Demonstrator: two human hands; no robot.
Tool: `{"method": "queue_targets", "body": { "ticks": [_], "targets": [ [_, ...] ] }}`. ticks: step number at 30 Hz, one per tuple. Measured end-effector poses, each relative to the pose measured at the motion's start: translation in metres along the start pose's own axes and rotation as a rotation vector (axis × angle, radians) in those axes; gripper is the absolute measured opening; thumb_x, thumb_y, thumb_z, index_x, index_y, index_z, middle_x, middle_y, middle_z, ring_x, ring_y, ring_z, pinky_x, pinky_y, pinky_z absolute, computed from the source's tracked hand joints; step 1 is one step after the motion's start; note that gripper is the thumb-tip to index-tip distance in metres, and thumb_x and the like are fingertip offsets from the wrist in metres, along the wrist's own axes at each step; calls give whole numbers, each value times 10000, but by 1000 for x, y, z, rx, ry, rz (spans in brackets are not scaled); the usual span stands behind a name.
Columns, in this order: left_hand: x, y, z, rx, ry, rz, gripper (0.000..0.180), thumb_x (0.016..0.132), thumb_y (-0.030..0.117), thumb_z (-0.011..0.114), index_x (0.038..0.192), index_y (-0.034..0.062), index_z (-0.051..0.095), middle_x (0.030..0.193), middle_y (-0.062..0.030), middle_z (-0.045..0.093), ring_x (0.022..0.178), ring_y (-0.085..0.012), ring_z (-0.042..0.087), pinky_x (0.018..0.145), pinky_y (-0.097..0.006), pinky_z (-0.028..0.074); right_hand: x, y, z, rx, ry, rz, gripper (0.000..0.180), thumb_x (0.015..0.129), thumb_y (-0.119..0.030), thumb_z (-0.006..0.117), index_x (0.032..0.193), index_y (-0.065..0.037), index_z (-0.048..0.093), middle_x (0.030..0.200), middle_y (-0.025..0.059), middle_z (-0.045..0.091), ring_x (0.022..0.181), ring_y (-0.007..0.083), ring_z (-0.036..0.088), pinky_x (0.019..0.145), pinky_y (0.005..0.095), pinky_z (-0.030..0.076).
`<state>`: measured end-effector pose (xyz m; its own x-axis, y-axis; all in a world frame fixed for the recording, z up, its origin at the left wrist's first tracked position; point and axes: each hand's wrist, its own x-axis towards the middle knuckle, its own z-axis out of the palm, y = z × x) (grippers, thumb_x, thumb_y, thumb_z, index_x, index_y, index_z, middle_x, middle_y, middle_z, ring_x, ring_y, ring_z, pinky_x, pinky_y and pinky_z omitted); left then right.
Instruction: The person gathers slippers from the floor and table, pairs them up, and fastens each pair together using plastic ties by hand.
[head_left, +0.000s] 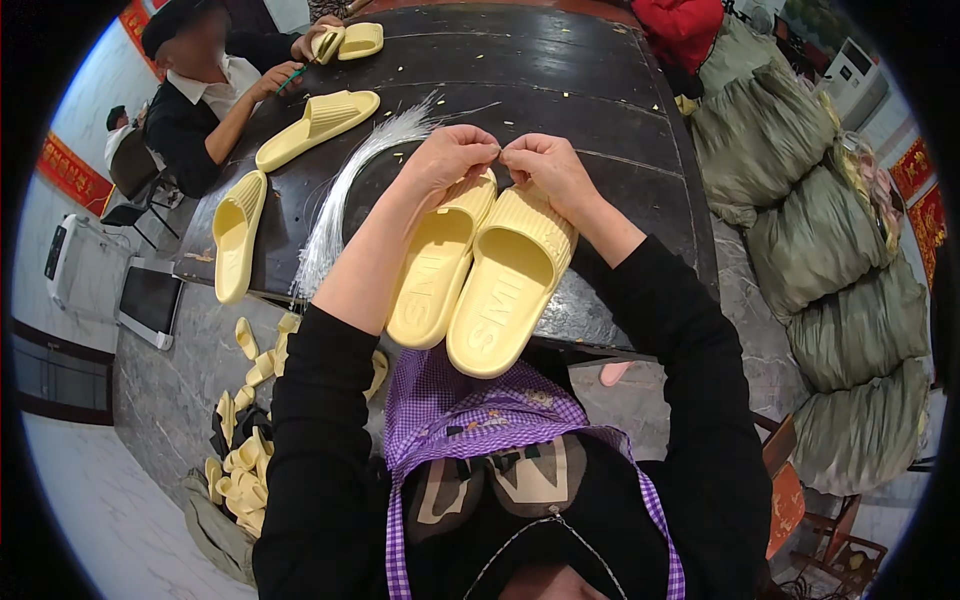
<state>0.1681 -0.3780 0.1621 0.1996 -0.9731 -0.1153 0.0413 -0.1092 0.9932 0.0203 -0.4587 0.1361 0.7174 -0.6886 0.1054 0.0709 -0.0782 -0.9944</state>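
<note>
Head view: left hand and right hand both in a thumb-index pinch, tips just beside each other over the toe ends of two pale-yellow ribbed slide sandals. Anything pinched is too small to tell. Sandals sit side by side, heels toward the wearer, at the near edge of a dark, glossy table. Left of them: fanned bundle of thin white strands, then two more yellow slides. Far left, a co-worker holds a green-handled tool at another slide. Right: stacked grey-green sacks.
</note>
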Motion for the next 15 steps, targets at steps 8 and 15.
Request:
{"method": "queue_targets", "body": {
  "ticks": [8,15],
  "targets": [
    [-2,2,2,24,2,-14,104,777,58,606,869,11,600,709,1,550,608,-57,469,548,-177,400,-3,0,3,-51,50,-64,84,783,-79,573,745,-9,603,595,-8,528,530,56,452,490,198,356],
    [-2,3,2,53,-20,-48,104,748,63,624,840,19,608,672,4,534,577,-53,457,517,-182,395,-5,0,5,-362,153,-233,154,728,-133,564,722,8,622,594,72,592,556,112,554,534,261,433]
  ]
}}
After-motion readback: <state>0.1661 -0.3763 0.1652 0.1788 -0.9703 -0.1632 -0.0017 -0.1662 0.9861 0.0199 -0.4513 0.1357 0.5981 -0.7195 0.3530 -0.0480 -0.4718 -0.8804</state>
